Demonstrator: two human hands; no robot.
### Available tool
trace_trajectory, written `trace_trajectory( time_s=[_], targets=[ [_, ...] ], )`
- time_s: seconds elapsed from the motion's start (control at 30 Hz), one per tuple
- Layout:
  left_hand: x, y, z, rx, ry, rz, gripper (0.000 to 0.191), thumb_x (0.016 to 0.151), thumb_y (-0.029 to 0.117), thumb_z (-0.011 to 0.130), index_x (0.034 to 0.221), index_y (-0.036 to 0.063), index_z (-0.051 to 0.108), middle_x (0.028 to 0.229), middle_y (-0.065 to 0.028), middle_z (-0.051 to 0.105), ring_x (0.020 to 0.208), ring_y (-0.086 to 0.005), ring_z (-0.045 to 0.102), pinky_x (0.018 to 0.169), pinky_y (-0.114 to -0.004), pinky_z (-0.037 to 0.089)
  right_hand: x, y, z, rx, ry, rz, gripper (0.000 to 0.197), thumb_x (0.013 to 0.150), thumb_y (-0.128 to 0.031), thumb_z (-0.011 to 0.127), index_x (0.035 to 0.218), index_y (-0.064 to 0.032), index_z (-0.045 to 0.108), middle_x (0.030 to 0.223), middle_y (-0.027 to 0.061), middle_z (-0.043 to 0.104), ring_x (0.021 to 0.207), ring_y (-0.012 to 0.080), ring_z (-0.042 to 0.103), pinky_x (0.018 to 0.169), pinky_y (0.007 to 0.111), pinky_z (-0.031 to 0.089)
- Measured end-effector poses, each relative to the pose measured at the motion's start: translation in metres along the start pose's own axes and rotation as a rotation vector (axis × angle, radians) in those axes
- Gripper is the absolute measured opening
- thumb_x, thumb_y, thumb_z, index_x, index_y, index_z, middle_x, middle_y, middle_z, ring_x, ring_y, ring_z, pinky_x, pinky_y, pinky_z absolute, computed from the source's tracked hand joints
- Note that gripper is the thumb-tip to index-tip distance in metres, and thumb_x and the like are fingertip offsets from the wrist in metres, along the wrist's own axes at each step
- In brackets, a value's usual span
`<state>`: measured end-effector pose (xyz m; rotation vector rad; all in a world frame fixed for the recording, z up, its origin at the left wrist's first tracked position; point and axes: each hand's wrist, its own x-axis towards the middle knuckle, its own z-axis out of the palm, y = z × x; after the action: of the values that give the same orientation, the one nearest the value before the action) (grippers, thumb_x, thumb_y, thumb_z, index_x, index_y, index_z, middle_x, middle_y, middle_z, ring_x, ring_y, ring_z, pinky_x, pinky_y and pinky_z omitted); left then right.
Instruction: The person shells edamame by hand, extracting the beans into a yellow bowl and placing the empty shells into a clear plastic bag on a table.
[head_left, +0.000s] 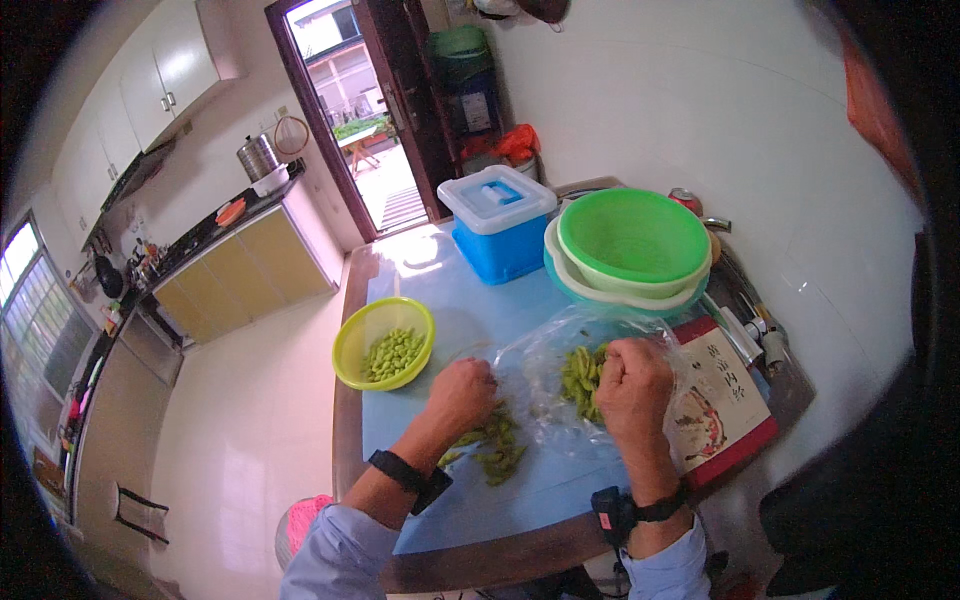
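Note:
My left hand (463, 394) is curled between a yellow bowl (342, 366) and a clear plastic bag (541, 358). Its fingertips are hidden, so I cannot see whether it holds anything. Shelled green beans (394, 352) lie in the bowl. Spent-looking green pods (501, 450) are heaped loosely on the blue tabletop (480, 529), just below that hand. My right hand (637, 379) is bent over the bag, its fingers against a clump of green bean pods (580, 379) there. What those fingers grip is out of sight.
Behind the bag stand stacked basins with a green colander (634, 232) on top. A lidded blue plastic box (499, 251) is to their left. A book (720, 397) lies right of my right hand. A soda can (685, 199) stands near the wall.

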<state>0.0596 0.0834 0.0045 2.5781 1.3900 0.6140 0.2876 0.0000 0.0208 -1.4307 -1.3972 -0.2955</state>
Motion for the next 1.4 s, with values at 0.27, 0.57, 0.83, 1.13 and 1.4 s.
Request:
trace_trajectory(
  time_s=[0.27,0.57,0.83,1.13,1.4],
  targets=[
    [-0.038,0.023,-0.043,-0.408,0.232,-0.234,0.009,0.081,0.007,0.063,0.082,-0.0021,0.061,0.07,-0.015,0.063,0.061,-0.0253,0.063,0.057,-0.034,0.05,-0.005,-0.013,0.0,0.252,-0.049,0.072,0.011,0.082,-0.005,0.053,0.088,-0.0011,0.061,0.075,0.0159,0.063,0.067,0.0328,0.062,0.062,0.039,0.05],
    [-0.094,0.05,-0.035,-1.308,0.152,-0.413,0.014,0.081,-0.002,0.064,0.094,-0.0025,0.059,0.087,-0.0132,0.068,0.066,-0.019,0.066,0.056,-0.028,0.051,-0.028,-0.046,0.017,0.768,-0.707,0.314,0.019,0.084,-0.018,0.062,0.089,0.0001,0.065,0.076,0.0063,0.066,0.069,0.0106,0.06,0.064,0.027,0.05],
    [-0.097,0.058,-0.029,-1.245,0.172,-0.418,0.03,0.08,-0.002,0.069,0.109,-0.0055,0.062,0.093,-0.0102,0.068,0.081,-0.0139,0.064,0.072,-0.027,0.052,-0.029,-0.06,0.015,0.765,-0.829,0.38,0.022,0.086,-0.02,0.065,0.087,0.0021,0.066,0.069,0.0032,0.063,0.064,0.007,0.056,0.058,0.026,0.047],
    [-0.1,0.054,-0.018,-0.994,0.213,-0.363,0.03,0.076,0.0,0.074,0.104,-0.0017,0.067,0.092,-0.0055,0.066,0.083,-0.0126,0.061,0.077,-0.027,0.051,-0.033,-0.063,0.015,0.818,-0.886,0.412,0.02,0.085,-0.018,0.065,0.084,0.0014,0.067,0.066,0.0051,0.062,0.059,0.0079,0.053,0.054,0.027,0.045],
    [-0.1,0.055,-0.015,-0.856,0.266,-0.3,0.023,0.071,0.004,0.075,0.093,0.0004,0.068,0.073,-0.0079,0.061,0.067,-0.0134,0.057,0.061,-0.028,0.046,-0.036,-0.059,0.017,0.799,-0.899,0.376,0.021,0.086,-0.018,0.064,0.088,0.0027,0.068,0.066,0.0064,0.065,0.056,0.0082,0.057,0.052,0.027,0.047]
  ],
)
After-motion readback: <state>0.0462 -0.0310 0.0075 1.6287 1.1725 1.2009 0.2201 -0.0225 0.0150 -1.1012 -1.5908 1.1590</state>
